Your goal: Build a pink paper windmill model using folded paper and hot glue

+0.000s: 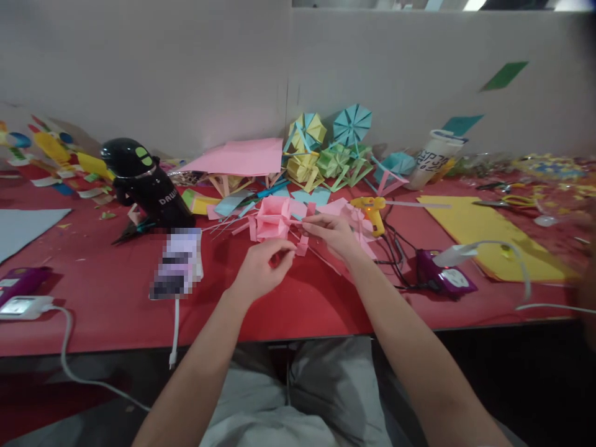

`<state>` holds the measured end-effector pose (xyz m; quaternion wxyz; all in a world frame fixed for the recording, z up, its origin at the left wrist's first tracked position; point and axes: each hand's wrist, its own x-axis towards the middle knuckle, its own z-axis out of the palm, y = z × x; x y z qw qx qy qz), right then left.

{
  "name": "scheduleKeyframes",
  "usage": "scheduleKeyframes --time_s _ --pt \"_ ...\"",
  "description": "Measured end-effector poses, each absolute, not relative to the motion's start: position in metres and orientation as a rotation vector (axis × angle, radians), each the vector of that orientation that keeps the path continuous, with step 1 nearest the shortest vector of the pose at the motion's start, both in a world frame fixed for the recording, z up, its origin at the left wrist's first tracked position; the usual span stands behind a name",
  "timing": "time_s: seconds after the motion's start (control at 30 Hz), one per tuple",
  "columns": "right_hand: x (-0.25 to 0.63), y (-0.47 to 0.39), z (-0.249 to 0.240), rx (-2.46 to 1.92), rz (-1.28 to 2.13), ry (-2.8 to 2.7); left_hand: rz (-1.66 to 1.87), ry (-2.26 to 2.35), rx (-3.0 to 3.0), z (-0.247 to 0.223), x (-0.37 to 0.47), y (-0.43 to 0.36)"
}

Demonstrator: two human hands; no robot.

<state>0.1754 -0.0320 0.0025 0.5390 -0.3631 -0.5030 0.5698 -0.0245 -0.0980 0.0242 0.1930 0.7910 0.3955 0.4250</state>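
A pink folded paper piece with open compartments lies on the red table, just beyond my hands. My left hand is at its near side, thumb and fingers pinched together by a small pink paper bit; what lies between the fingertips is too small to tell. To the right, my right hand pinches a thin pink paper strip that reaches toward the folded piece. More pink paper pieces lie beyond and beside my right hand.
A yellow glue gun lies right, near a purple power socket with cables. Yellow sheets and scissors are farther right. A black bottle and a phone are left; paper umbrellas stand behind.
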Motion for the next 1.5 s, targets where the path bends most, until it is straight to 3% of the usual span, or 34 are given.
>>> scheduleKeyframes --time_s 0.4,0.77,1.27,1.4,1.5 --pt "0.180 -0.026 -0.003 -0.852 1.396 -1.276 0.852 1.278 2.296 0.024 0.001 -0.100" --pt "0.182 -0.026 -0.001 -0.846 1.372 -1.261 0.858 1.579 2.798 0.074 0.007 -0.066" --pt "0.180 -0.026 0.001 -0.888 1.336 -1.331 0.606 1.620 2.774 0.063 0.003 -0.046" --pt "0.185 -0.029 0.009 -1.021 1.150 -1.430 0.706 1.640 2.757 0.055 0.005 -0.041" --pt "0.216 -0.032 0.015 -1.343 0.811 -1.512 0.788 1.631 2.737 0.051 0.006 -0.039"
